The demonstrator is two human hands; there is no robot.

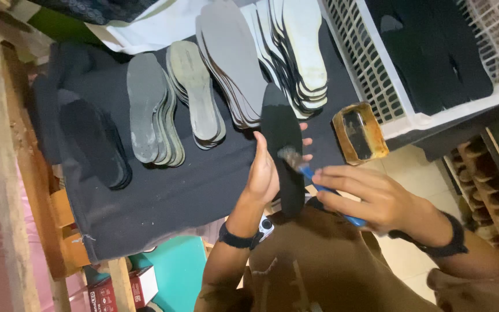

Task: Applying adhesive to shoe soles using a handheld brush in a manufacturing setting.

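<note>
Fingers of our left hand (pixel 263 173) clamp the black insole (pixel 284 151), held upright just beside the glue tin (pixel 359 133). Our right hand (pixel 371 199), below that tin, pinches a blue-handled brush (pixel 307 170), bristles touching the insole. Grey insole stacks (pixel 194 92) lie left of the tin.

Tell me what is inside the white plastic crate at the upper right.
Inside the white plastic crate lie flat black sole-shaped pieces, overlapping on its lattice floor. How many are stacked cannot be seen, since the upper ones cover those beneath, and the frame edge cuts off the crate's far part.
</note>
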